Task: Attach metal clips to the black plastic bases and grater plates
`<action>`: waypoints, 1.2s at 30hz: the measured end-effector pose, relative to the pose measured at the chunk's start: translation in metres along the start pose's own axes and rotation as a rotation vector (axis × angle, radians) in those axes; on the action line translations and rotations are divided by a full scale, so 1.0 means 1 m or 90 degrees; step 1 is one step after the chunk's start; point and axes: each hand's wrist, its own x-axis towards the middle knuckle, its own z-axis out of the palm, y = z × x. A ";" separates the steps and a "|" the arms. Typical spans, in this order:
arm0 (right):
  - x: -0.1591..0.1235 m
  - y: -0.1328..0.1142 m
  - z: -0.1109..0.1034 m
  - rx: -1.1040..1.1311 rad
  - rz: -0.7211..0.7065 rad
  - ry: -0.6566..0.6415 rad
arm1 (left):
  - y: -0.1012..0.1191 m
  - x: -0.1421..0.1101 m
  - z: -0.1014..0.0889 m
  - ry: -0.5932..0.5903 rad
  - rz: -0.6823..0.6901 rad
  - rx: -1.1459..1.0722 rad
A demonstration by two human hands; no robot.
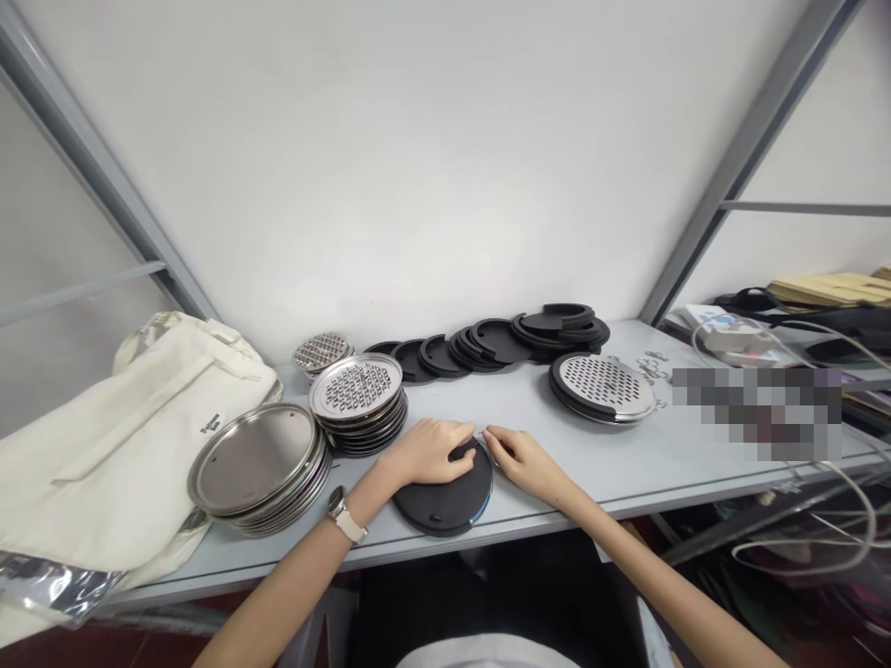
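Observation:
A black round disc (445, 501) lies flat at the table's front edge, with a bluish sheen along its right rim. My left hand (435, 452), a watch on its wrist, lies over the disc's far part with fingers bent around that edge, holding it. Just right of the rim, my right hand (525, 464) is closed, thumb and forefinger pinched together near the left fingertips. Whatever small thing may be in that pinch is too tiny to make out. Left of the disc stands a stack of perforated metal grater plates (356, 390) on darker discs.
A stack of smooth metal plates (254, 459) stands left, beside a cream cloth bag (132, 445). Black open-sided holders (501, 341) line the wall. A grater plate in a black holder (605, 388) sits right, near small metal clips (652, 364). Loose cables (863, 520) hang at far right.

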 end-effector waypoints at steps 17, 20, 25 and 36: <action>-0.002 0.002 -0.001 -0.037 -0.007 -0.035 | 0.004 0.004 0.004 0.122 -0.003 -0.136; -0.001 0.002 -0.001 -0.033 -0.007 -0.040 | 0.002 0.005 0.005 0.121 0.007 -0.171; -0.002 0.000 -0.002 -0.027 -0.006 -0.046 | -0.002 0.006 0.006 0.095 0.003 -0.262; -0.002 0.002 -0.002 -0.027 -0.015 -0.038 | 0.000 0.009 0.006 0.090 -0.043 -0.364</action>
